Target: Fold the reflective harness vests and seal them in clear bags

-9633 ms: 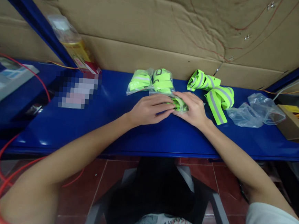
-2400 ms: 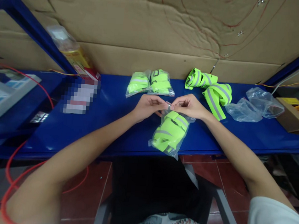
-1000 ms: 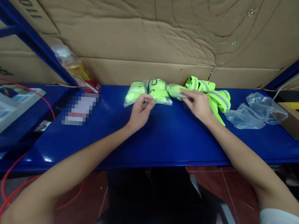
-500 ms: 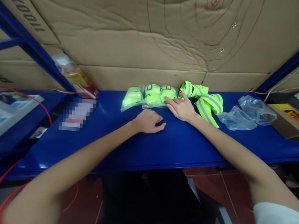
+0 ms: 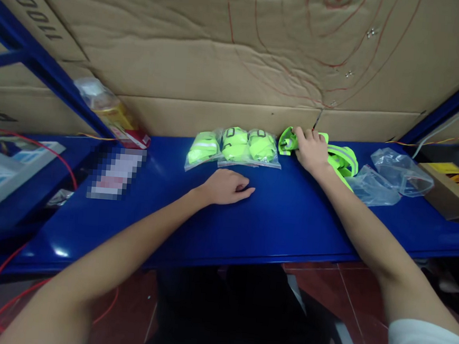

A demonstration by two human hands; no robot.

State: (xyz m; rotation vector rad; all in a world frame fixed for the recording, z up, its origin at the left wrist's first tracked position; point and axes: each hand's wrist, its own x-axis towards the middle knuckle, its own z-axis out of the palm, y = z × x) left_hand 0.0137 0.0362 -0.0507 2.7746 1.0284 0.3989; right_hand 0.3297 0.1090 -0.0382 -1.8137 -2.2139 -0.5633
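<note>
A neon strap (image 5: 286,142) lies under the right fingers (image 5: 301,137); left fingers (image 5: 245,194) apart.

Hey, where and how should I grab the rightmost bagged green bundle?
Probably by the flat plastic edge of the rightmost bagged bundle, coming from your side: that edge sticks out toward you, while the middle bagged bundle crowds its left and the cardboard stands behind.

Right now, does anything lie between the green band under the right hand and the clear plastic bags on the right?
Yes: the other green band lies between them, beside the clear plastic bags. Nothing visible stands between the right hand and the rolled green band, which it touches.
</note>
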